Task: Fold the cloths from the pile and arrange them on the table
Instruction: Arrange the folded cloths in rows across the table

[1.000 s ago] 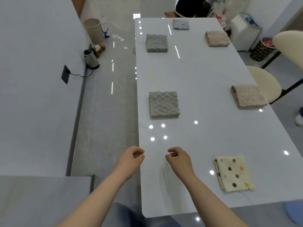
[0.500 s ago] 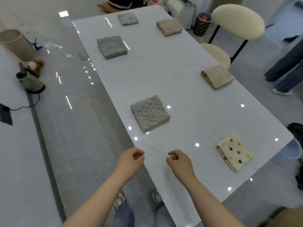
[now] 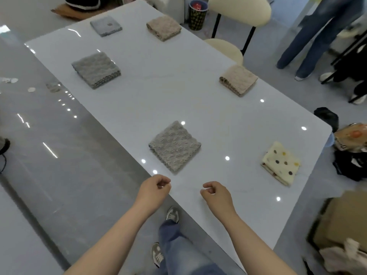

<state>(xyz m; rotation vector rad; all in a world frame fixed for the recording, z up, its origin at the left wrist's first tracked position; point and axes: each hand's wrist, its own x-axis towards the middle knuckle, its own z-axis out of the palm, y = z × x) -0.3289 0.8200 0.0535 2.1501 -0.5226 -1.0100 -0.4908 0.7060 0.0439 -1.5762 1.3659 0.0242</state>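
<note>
Our left hand (image 3: 154, 188) and right hand (image 3: 216, 193) hang loosely curled, holding nothing; the nearest folded grey cloth (image 3: 174, 146) lies just beyond our fingertips. Brushing it could skew it.

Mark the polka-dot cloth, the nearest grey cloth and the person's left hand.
polka-dot cloth (image 3: 281, 163), head view, middle of its top face
nearest grey cloth (image 3: 174, 146), head view, centre of its top
left hand (image 3: 154, 188), head view, back of the hand
</note>
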